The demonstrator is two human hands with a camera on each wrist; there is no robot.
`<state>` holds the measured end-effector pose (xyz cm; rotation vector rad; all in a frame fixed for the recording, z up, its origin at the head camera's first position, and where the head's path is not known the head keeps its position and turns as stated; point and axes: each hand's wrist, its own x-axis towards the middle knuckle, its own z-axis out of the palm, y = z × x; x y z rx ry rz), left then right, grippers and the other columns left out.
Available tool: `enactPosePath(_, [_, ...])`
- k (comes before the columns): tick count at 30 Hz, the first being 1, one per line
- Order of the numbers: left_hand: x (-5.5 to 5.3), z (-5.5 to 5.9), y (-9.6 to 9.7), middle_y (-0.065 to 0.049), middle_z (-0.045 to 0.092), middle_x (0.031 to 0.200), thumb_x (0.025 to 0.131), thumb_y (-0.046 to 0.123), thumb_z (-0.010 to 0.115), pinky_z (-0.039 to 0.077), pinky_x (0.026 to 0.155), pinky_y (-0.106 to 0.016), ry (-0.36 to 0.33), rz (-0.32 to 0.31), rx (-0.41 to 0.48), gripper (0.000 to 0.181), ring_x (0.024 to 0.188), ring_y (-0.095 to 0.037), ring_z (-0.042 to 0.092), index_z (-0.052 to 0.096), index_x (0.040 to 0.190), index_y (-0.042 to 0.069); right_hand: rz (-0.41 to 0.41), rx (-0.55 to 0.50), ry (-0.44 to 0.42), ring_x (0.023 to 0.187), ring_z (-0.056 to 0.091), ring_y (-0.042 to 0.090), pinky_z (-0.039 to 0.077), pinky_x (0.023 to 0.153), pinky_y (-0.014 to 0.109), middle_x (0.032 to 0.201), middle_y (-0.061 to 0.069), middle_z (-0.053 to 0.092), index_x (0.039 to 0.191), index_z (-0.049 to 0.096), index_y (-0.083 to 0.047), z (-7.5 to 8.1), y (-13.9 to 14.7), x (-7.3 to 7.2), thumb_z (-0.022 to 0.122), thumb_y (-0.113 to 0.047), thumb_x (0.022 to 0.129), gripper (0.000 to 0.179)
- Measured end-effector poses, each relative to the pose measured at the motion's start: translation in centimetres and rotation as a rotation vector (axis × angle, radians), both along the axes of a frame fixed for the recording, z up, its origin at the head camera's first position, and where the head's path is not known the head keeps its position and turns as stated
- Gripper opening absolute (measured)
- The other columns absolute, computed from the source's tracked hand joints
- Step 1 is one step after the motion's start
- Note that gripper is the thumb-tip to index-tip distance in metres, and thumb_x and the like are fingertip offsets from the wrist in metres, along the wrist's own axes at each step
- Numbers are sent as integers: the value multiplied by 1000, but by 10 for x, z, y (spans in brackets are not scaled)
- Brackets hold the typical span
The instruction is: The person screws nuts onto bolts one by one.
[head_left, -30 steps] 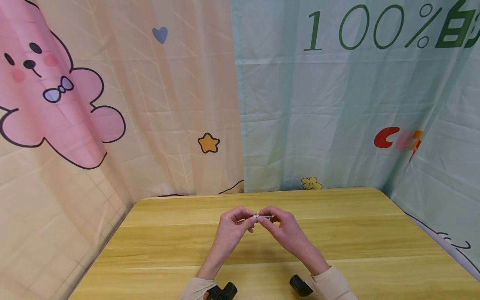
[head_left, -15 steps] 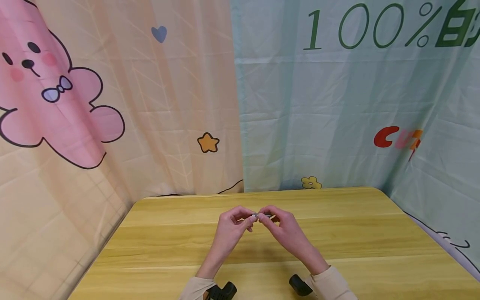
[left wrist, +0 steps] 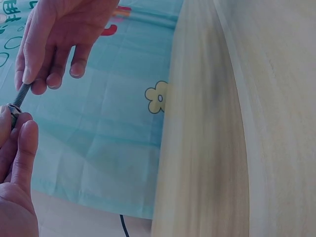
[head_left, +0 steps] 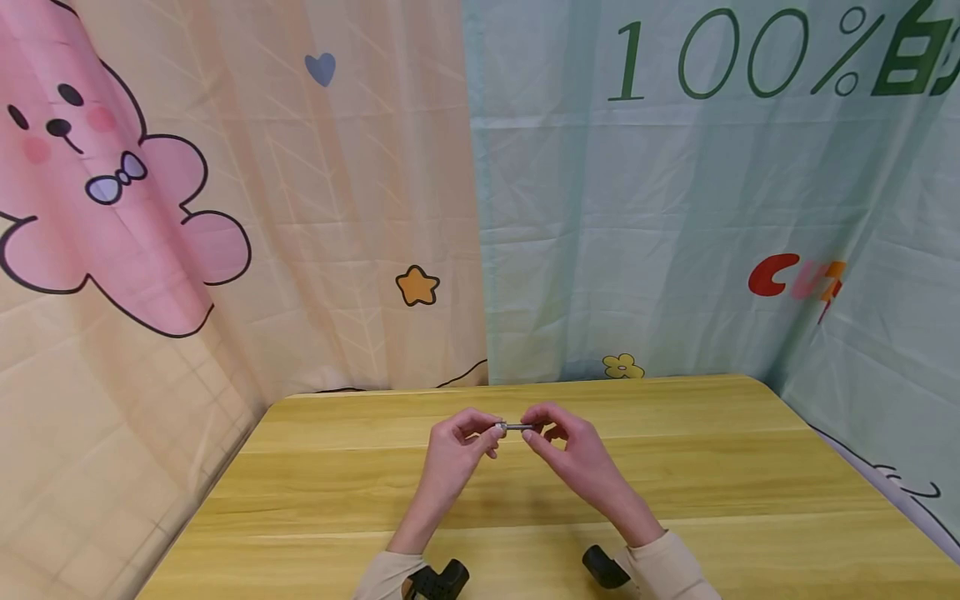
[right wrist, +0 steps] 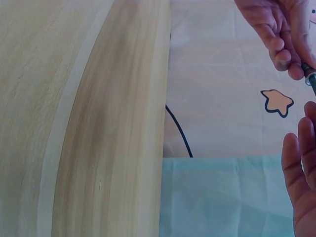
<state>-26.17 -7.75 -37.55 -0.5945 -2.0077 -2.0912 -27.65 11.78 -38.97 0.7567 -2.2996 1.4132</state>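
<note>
A small metal bolt (head_left: 518,427) with a threaded shank is held level above the table, between both hands. My left hand (head_left: 454,450) pinches its thicker end, where a shiny ring or nut (left wrist: 15,109) shows at the fingertips. The thumb and forefinger of my right hand (head_left: 573,454) pinch the other end of the shank. Bare thread is visible between the two hands. In the right wrist view, the bolt (right wrist: 310,74) is partly cut off by the frame's edge. The fingertips hide both of its ends.
Below the hands lies a wood-grain table (head_left: 337,483). Printed curtains (head_left: 360,208) hang behind it and along its sides. Black wrist-worn devices (head_left: 442,581) sit by both cuffs.
The hands have moved a little apart, the left one leftward and the right one slightly rightward. More of the bolt's shank now shows between them.
</note>
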Motion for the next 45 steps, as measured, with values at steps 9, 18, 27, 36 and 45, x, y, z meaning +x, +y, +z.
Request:
enactPosePath(9, [-18, -24, -5, -18, 68, 90, 89, 6, 72, 57, 63, -28, 31, -4, -2, 10, 70, -20, 63, 71, 96, -1, -31, -23, -19, 86, 59, 13, 54, 75, 30, 94, -10, 65, 99, 67, -21, -2, -3, 0, 71, -10, 92, 14])
enactPosePath(18, [-22, -29, -5, -18, 68, 92, 89, 2, 71, 57, 63, -29, -17, -1, 10, 10, 73, -28, 62, 71, 98, -2, -66, -30, -51, 85, 59, 13, 53, 75, 31, 91, -10, 65, 97, 69, -21, -5, -6, -2, 73, -9, 90, 14])
enactPosePath(27, [-30, -36, -8, -24, 69, 91, 88, 5, 74, 57, 61, -30, -54, 30, -33, 15, 70, -23, 64, 70, 98, -5, -94, -20, -130, 86, 60, 12, 52, 77, 34, 91, -8, 65, 96, 70, -18, -13, -12, -11, 73, -11, 90, 10])
enactPosePath(36, [-45, -46, -12, -27, 68, 92, 87, -5, 70, 58, 65, -42, -117, -5, -76, 18, 70, -22, 66, 65, 103, -13, -89, -6, -189, 83, 61, 13, 53, 75, 32, 88, -6, 67, 94, 71, -15, -25, -14, -31, 73, -11, 89, 7])
enactPosePath(45, [-66, -56, -12, -19, 71, 83, 86, -5, 71, 57, 60, -34, -126, 39, -293, 9, 67, -28, 65, 69, 94, -7, -72, 79, -255, 81, 63, 15, 54, 72, 33, 86, -2, 68, 92, 70, -10, -37, -12, -55, 73, -10, 89, 4])
